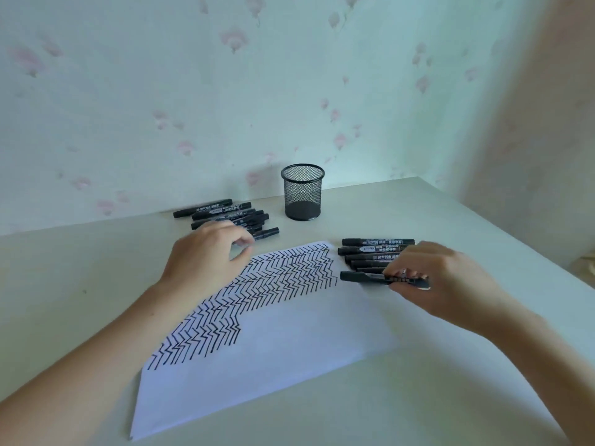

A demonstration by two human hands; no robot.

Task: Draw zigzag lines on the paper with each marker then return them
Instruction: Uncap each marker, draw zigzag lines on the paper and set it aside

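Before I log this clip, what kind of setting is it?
Most likely a room in a home, at a desk pushed into a corner. The pale table meets floral wallpaper, and it carries a black mesh pen cup, black markers and a paper partly covered in zigzag lines.

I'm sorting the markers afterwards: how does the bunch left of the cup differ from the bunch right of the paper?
The left bunch lies slanted, beyond the paper; the right bunch lies level, beside it. No hand holds a left-bunch marker; the right hand grips a marker by the right bunch. All are black, capped.
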